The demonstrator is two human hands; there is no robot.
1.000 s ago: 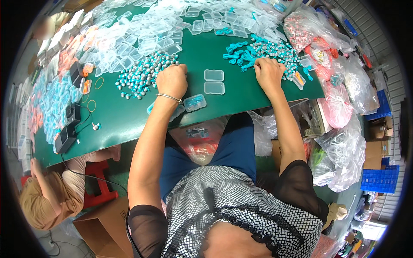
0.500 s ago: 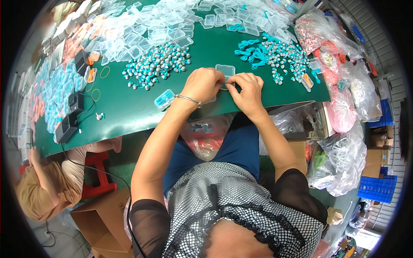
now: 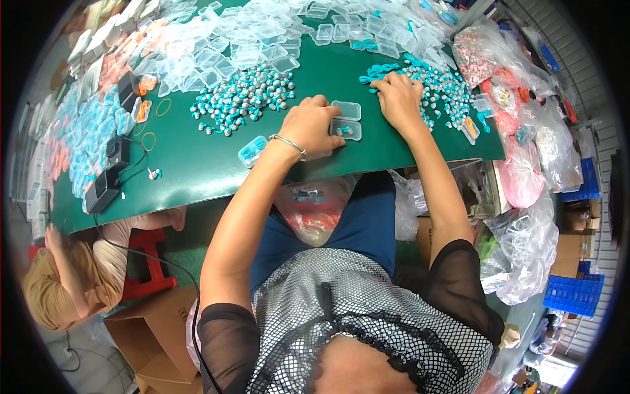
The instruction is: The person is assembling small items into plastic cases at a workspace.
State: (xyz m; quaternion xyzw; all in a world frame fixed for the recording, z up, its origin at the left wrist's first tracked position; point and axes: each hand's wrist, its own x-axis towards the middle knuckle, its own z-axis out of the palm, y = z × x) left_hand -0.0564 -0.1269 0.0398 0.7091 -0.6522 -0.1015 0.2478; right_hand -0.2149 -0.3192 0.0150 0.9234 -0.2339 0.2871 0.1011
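Note:
A clear plastic case (image 3: 354, 131) lies unfolded on the green table in front of me, with small grey-and-teal earbuds in its lower half. My left hand (image 3: 311, 129) grips its left edge, thumb at the lower half and fingers beside the lid. My right hand (image 3: 400, 104) is farther right, its bent fingers over the edge of a pile of teal cord bundles (image 3: 380, 71); nothing shows in them. To the right spreads a heap of earbuds (image 3: 447, 92), and another earbud pile (image 3: 243, 98) lies beyond my left hand. A filled case with teal cord (image 3: 252, 152) rests by my left wrist.
Many empty clear cases (image 3: 223, 39) cover the far side of the table. Black boxes (image 3: 102, 192) with a cable and bagged blue parts (image 3: 98, 141) are at the left. Plastic bags (image 3: 522, 167) crowd the right edge. Another person (image 3: 72, 282) sits at lower left.
My right hand has left the case and moved right and away from me to the cord bundles. My left hand stays at the case, whose two halves now show more fully.

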